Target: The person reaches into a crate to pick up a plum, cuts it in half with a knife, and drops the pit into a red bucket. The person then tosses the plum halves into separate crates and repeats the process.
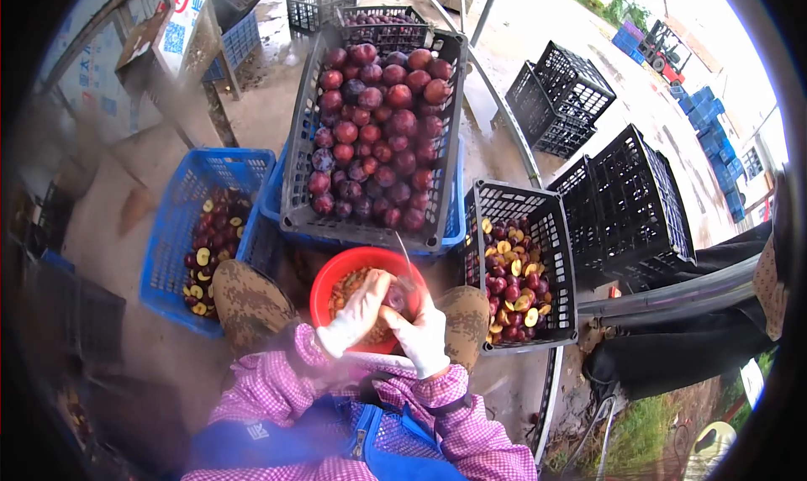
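Observation:
Both of my hands wear white gloves and meet above a red bowl (321, 289) that holds many plum pits (343, 289). My left hand (357, 313) has its fingers closed on a dark red plum (397, 297). On the other side of the fruit, my right hand (423, 334) is closed around a knife (404, 250), whose thin blade points up and away from me. Its handle is hidden in the hand. Right behind the bowl, a black crate (290, 204) heaped with whole plums (382, 136) rests on a blue crate (459, 208).
To the left stands a blue crate (160, 254) with halved plums; to the right, a black crate (567, 288) also holds halves. Stacked black crates (626, 208) stand farther right, beside a metal rail (672, 292) and another person's dark-clothed leg (672, 359). A forklift (664, 57) is far back.

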`<state>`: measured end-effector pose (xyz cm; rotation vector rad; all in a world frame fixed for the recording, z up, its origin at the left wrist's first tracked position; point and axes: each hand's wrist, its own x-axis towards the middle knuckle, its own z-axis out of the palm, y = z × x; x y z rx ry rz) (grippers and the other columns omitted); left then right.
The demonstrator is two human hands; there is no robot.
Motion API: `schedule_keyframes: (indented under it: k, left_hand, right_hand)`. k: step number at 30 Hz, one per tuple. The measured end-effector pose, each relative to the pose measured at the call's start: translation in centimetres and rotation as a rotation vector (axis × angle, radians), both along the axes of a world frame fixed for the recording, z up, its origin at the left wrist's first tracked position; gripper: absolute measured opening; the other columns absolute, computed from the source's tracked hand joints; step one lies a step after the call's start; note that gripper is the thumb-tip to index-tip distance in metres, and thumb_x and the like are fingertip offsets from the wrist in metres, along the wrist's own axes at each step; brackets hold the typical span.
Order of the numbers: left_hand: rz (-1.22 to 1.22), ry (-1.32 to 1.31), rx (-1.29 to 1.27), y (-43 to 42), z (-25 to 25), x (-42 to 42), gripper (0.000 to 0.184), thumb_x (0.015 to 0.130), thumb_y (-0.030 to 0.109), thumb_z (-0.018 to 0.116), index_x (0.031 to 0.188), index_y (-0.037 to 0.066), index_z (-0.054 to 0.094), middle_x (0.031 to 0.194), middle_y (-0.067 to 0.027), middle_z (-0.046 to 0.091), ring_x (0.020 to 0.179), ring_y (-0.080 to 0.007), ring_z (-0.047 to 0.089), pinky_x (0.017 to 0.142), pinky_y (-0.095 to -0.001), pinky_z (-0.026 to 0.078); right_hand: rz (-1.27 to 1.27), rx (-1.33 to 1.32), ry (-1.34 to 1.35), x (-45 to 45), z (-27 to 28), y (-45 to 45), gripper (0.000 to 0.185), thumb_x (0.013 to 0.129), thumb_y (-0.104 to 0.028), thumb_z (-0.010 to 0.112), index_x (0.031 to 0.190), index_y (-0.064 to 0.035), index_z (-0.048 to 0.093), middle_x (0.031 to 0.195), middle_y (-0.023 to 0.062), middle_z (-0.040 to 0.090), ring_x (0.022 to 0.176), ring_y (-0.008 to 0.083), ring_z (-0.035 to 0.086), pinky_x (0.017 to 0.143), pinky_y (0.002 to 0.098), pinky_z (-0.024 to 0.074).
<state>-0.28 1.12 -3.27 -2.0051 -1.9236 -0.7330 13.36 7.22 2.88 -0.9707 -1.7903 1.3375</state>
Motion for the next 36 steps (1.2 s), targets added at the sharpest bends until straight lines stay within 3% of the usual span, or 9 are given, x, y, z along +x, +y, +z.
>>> schedule_keyframes:
  k: [4, 5, 8, 12, 17, 20, 24, 26, 36]
  left_hand:
    - [-0.337, -0.808, -0.286, 3.5, 1.4, -1.5, 0.032, 0.100, 0.025, 0.034, 0.126, 0.006, 0.037, 0.119, -0.0160, 0.051, 0.104, -0.0228, 0.055, 0.090, -0.0346, 0.045]
    - [-0.275, -1.703, -0.554, 4.4, 7.0, -1.5, 0.035, 0.101, 0.033, 0.032, 0.121, 0.007, 0.041, 0.109, -0.0105, 0.057, 0.096, -0.0161, 0.057, 0.081, -0.0299, 0.047]
    - [-0.023, -1.080, -0.334, 8.6, 4.9, -5.5, 0.029, 0.095, 0.027, 0.048, 0.115, 0.005, 0.047, 0.100, -0.0080, 0.060, 0.085, -0.0145, 0.057, 0.073, -0.0277, 0.047]
    - [0.216, -0.863, -0.499, 13.4, 1.4, -9.3, 0.037, 0.087, 0.028, 0.061, 0.113, 0.004, 0.050, 0.090, -0.0101, 0.063, 0.081, -0.0211, 0.060, 0.074, -0.0329, 0.048]
    - [0.149, -0.500, -0.796, 18.4, -0.8, -9.2, 0.049, 0.074, 0.024, 0.069, 0.114, 0.003, 0.049, 0.091, -0.0189, 0.065, 0.090, -0.0330, 0.063, 0.078, -0.0391, 0.049]
    - [0.159, -0.426, -0.821, 19.5, -2.2, -9.1, 0.050, 0.069, 0.018, 0.071, 0.111, 0.003, 0.049, 0.093, -0.0204, 0.064, 0.093, -0.0351, 0.062, 0.080, -0.0390, 0.048]
    - [0.079, -0.635, -0.625, 17.4, -1.8, -10.0, 0.050, 0.071, 0.016, 0.071, 0.111, 0.004, 0.043, 0.087, -0.0177, 0.062, 0.081, -0.0302, 0.062, 0.071, -0.0359, 0.048]
    - [-0.024, -1.219, -0.588, 15.4, 0.2, -9.8, 0.041, 0.079, 0.004, 0.065, 0.110, 0.010, 0.039, 0.092, -0.0053, 0.058, 0.076, -0.0096, 0.054, 0.063, -0.0235, 0.042]
    - [-0.277, -2.086, -0.243, 3.5, 5.4, -1.5, 0.037, 0.089, 0.015, 0.059, 0.124, 0.007, 0.050, 0.107, -0.0016, 0.057, 0.073, -0.0067, 0.056, 0.057, -0.0184, 0.044]
  right_hand:
    - [-0.165, -0.064, 0.141, 1.0, -0.8, 3.0, 0.038, 0.076, -0.018, 0.075, 0.107, -0.0019, 0.059, 0.092, 0.0054, 0.066, 0.082, 0.0106, 0.060, 0.076, 0.0270, 0.0498]
    - [-0.264, -0.106, 0.279, 0.9, 0.0, 4.3, 0.032, 0.078, -0.015, 0.072, 0.105, -0.0017, 0.059, 0.093, 0.0051, 0.064, 0.082, 0.0106, 0.059, 0.076, 0.0262, 0.0496]
    - [-0.514, -0.149, 0.586, 0.6, 0.3, 10.4, 0.024, 0.084, -0.008, 0.065, 0.106, -0.0018, 0.057, 0.098, 0.0055, 0.062, 0.084, 0.0113, 0.058, 0.078, 0.0242, 0.0484]
    - [-0.498, 0.003, 0.271, -0.7, -3.7, 17.2, 0.033, 0.088, -0.017, 0.063, 0.114, -0.0008, 0.053, 0.099, 0.0060, 0.062, 0.088, 0.0143, 0.058, 0.082, 0.0272, 0.0467]
    - [-0.449, -0.516, 0.435, 0.8, -0.7, 14.8, 0.022, 0.095, -0.030, 0.050, 0.102, -0.0094, 0.053, 0.058, -0.0082, 0.037, 0.043, 0.0000, 0.028, 0.038, 0.0176, 0.0197]
    - [-0.405, -0.498, 0.366, 3.2, -2.3, 12.3, 0.025, 0.096, -0.033, 0.046, 0.100, -0.0088, 0.053, 0.058, -0.0076, 0.038, 0.043, 0.0012, 0.030, 0.038, 0.0182, 0.0228]
    - [-0.390, -0.544, 0.301, 4.1, -3.3, 9.4, 0.030, 0.095, -0.036, 0.048, 0.096, -0.0070, 0.054, 0.055, -0.0074, 0.037, 0.039, 0.0029, 0.030, 0.034, 0.0192, 0.0239]
    - [-0.334, -0.592, 0.364, 3.6, -3.2, 8.2, 0.019, 0.093, -0.027, 0.054, 0.095, -0.0083, 0.055, 0.058, -0.0078, 0.042, 0.045, 0.0013, 0.035, 0.040, 0.0183, 0.0266]
    - [0.147, -0.638, 0.540, -2.3, -1.9, 3.3, 0.043, 0.085, -0.008, 0.065, 0.123, -0.0033, 0.048, 0.103, 0.0025, 0.058, 0.085, 0.0091, 0.055, 0.076, 0.0244, 0.0464]
